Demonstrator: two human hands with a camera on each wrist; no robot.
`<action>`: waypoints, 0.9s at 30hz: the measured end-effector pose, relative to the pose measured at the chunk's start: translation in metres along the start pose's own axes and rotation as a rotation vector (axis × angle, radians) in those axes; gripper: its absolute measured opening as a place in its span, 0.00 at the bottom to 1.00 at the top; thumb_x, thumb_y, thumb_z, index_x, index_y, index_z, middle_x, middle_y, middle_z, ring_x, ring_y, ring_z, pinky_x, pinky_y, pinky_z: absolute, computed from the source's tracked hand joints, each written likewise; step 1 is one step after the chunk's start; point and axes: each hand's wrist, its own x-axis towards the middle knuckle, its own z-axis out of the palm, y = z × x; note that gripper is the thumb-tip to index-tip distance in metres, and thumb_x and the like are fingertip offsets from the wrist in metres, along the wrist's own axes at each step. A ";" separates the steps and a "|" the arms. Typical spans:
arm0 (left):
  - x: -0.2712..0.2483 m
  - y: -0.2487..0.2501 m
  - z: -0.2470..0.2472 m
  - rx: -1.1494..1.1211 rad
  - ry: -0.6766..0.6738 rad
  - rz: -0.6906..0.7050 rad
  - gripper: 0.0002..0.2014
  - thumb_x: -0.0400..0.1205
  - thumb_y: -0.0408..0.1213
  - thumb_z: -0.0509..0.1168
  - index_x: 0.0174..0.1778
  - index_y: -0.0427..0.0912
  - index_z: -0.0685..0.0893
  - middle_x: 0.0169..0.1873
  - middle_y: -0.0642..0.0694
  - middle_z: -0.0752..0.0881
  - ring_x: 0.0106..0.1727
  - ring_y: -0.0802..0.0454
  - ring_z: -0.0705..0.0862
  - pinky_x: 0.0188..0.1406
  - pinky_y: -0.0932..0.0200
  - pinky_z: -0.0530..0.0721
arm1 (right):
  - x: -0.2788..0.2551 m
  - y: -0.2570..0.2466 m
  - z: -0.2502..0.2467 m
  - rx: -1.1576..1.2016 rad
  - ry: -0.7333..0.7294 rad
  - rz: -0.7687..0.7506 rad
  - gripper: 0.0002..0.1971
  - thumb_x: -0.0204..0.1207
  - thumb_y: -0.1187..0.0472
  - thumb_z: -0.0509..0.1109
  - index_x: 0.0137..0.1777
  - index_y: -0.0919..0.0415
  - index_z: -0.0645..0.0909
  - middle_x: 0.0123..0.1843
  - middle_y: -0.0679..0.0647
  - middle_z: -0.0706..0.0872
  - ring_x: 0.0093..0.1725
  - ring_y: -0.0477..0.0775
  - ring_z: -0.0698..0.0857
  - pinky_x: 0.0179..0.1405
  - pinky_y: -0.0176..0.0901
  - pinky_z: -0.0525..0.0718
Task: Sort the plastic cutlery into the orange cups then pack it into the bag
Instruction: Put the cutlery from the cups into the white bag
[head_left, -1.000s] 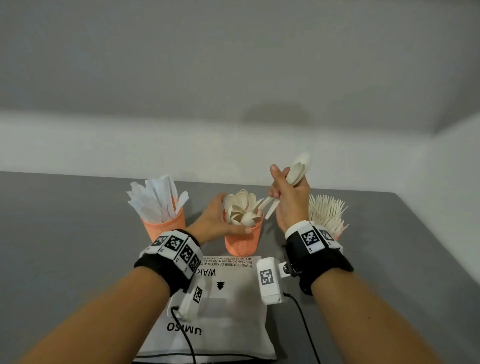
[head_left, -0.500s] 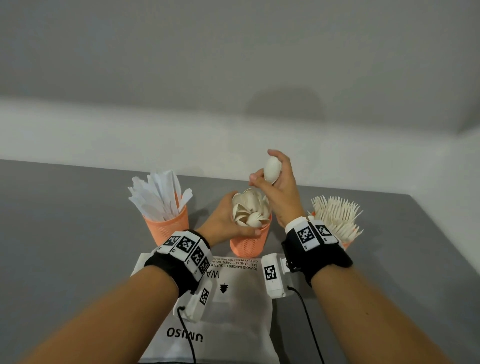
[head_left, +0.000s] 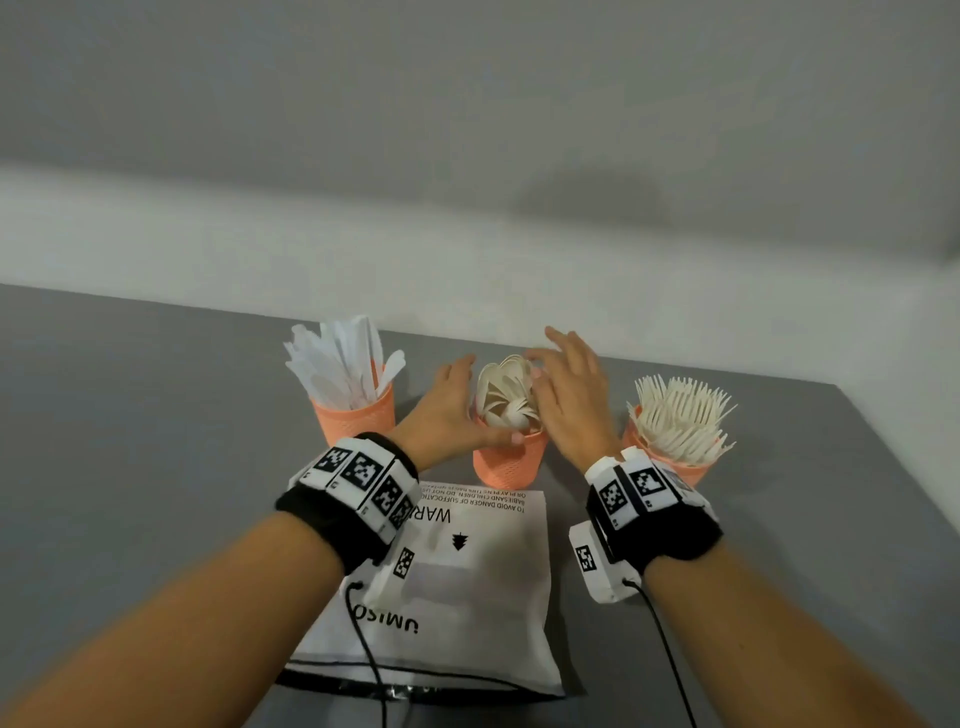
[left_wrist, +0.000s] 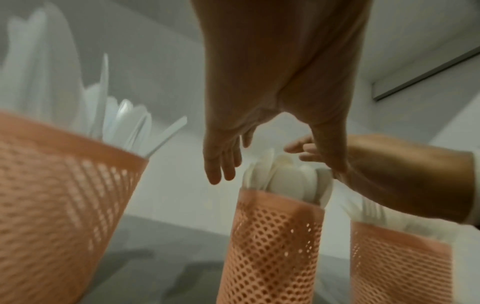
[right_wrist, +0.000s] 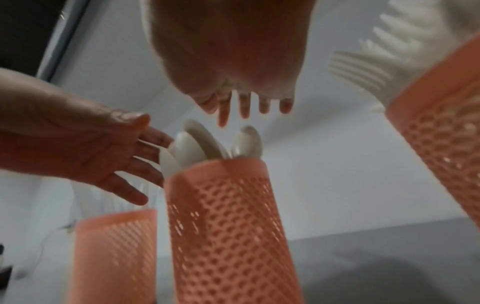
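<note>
Spoons (head_left: 506, 396) now all in middle cup (head_left: 511, 462), right hand (head_left: 571, 400) emptied.

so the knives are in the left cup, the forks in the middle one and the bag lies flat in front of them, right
Not quite: the middle cup holds spoons, as the head view shows. The forks are in the right cup. The knives are indeed in the left cup, and the bag lies flat in front of them.

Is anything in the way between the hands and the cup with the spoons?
Nothing visible is. The left hand and right hand are open on either side of the spoon cup, right beside the spoons. The knife cup and fork cup stand off to the sides.
</note>
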 end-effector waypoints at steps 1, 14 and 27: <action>-0.014 0.005 -0.007 0.069 0.028 0.052 0.47 0.67 0.47 0.79 0.77 0.40 0.60 0.71 0.44 0.67 0.72 0.50 0.70 0.63 0.63 0.70 | -0.004 -0.004 -0.004 0.047 0.086 -0.043 0.23 0.78 0.50 0.48 0.63 0.58 0.79 0.74 0.57 0.72 0.77 0.57 0.63 0.74 0.55 0.61; -0.134 -0.073 -0.033 0.647 -0.362 0.241 0.14 0.73 0.42 0.64 0.54 0.44 0.78 0.57 0.49 0.76 0.57 0.50 0.76 0.53 0.58 0.75 | -0.087 -0.049 0.013 0.193 -0.687 -0.190 0.18 0.67 0.50 0.77 0.54 0.57 0.81 0.51 0.53 0.82 0.53 0.52 0.79 0.58 0.49 0.78; -0.153 -0.067 -0.040 0.439 0.226 0.678 0.07 0.75 0.26 0.61 0.45 0.35 0.83 0.43 0.41 0.84 0.45 0.46 0.80 0.46 0.54 0.80 | -0.102 -0.109 0.003 -0.179 -0.158 -0.096 0.09 0.80 0.65 0.57 0.56 0.61 0.76 0.52 0.59 0.83 0.48 0.63 0.82 0.44 0.55 0.81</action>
